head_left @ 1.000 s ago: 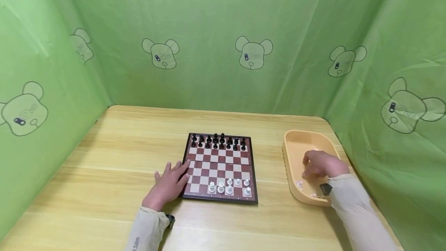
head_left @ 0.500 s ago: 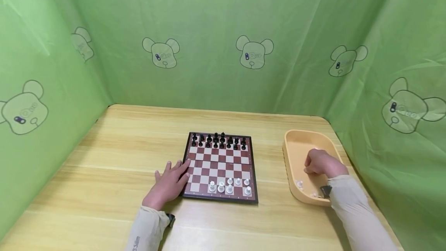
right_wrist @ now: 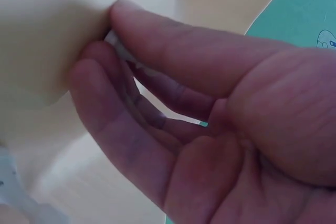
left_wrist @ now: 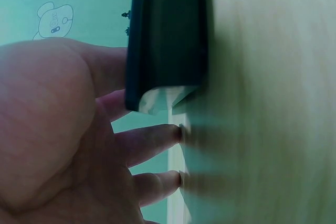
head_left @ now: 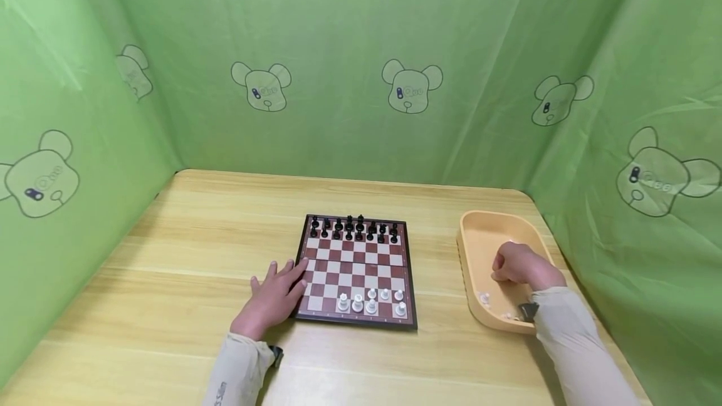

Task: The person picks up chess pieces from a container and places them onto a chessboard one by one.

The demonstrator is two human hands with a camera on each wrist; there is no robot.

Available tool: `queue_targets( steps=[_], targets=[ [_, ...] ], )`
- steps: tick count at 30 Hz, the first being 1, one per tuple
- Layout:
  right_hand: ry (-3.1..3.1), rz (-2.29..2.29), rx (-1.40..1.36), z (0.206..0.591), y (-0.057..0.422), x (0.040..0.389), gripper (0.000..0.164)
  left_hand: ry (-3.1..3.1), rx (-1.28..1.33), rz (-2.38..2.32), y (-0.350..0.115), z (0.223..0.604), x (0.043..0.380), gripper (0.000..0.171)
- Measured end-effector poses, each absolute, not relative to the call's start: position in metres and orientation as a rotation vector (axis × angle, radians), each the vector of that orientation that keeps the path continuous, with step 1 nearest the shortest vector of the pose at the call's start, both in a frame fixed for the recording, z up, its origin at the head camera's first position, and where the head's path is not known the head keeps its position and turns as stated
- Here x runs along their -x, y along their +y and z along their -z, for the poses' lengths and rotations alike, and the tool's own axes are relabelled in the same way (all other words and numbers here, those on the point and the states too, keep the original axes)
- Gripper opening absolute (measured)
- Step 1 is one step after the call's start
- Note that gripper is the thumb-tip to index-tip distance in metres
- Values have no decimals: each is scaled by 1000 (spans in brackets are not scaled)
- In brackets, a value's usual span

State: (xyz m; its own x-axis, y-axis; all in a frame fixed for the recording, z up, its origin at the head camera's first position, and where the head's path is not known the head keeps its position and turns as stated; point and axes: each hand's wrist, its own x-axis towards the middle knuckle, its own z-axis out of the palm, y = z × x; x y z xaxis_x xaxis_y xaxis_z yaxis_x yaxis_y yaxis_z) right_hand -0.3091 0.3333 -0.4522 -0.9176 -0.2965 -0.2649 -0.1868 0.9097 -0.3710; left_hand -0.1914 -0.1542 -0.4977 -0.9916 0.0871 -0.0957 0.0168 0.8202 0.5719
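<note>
Spread out, my left hand (head_left: 273,299) rests at the left edge of the chessboard (head_left: 333,268), its fingertips on the board and the table. Inside the orange tray (head_left: 470,268), my right hand (head_left: 521,265) pinches a small white chess piece (right_wrist: 116,43) between thumb and fingers. Most of that piece is hidden, so its kind cannot be told. Two full rows of black chess pieces (head_left: 359,225) stand on the board's far side. Several white chess pieces (head_left: 358,304) stand upright on the near side, toward the right.
Loose white pieces (head_left: 484,298) lie at the tray's near end, partly hidden by the right wrist. The wooden table (head_left: 225,218) is bordered by green fabric walls (head_left: 338,136) at the back and both sides.
My right hand's fingers have drawn together low in the tray since a second ago. The left hand and the pieces on the board have stayed put.
</note>
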Motion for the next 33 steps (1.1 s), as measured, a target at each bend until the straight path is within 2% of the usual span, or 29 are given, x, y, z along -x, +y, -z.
queue_targets(
  steps=[8, 21, 33],
  targets=[
    [2741, 576, 349, 454, 336, 307, 15, 2877, -91, -904, -153, 497, 192, 52],
    [2811, 706, 368, 449, 336, 305, 7, 2896, -95, -901, -154, 497, 192, 52],
    [2996, 801, 365, 418, 325, 294, 13, 2896, -93, -898, -154, 494, 191, 51]
  ],
)
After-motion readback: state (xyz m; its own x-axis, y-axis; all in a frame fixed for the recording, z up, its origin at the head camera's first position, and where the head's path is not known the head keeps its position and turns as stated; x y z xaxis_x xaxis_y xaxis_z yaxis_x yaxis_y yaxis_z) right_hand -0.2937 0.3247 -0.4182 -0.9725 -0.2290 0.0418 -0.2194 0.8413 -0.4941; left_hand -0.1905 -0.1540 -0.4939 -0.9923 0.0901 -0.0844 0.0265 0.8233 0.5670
